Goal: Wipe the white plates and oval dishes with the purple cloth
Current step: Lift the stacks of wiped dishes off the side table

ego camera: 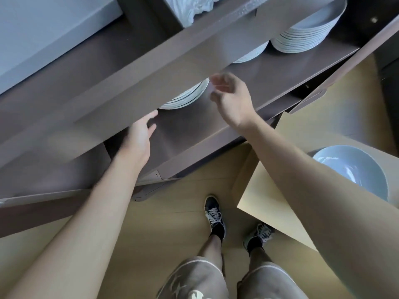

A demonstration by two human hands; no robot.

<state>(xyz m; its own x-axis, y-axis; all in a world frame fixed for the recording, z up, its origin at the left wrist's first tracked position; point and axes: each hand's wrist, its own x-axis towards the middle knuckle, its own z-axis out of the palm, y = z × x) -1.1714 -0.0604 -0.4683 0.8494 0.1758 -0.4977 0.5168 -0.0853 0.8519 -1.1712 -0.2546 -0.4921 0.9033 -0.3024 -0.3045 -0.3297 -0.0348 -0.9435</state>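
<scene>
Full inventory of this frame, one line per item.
plate stacks: three, white, on the cabinet shelf, two partly hidden by the board above
dish: one, white, on the table, right
cabinet: one, dark brown, across the top
table: one, light wood, right
crumpled material: one, white, top edge; kind unclear
purple cloth: none in view
shoes: two, dark, on the floor
shorts: one, grey-brown, bottom
left hand: empty, at the shelf front
right hand: empty, blurred, before the shelf
</scene>
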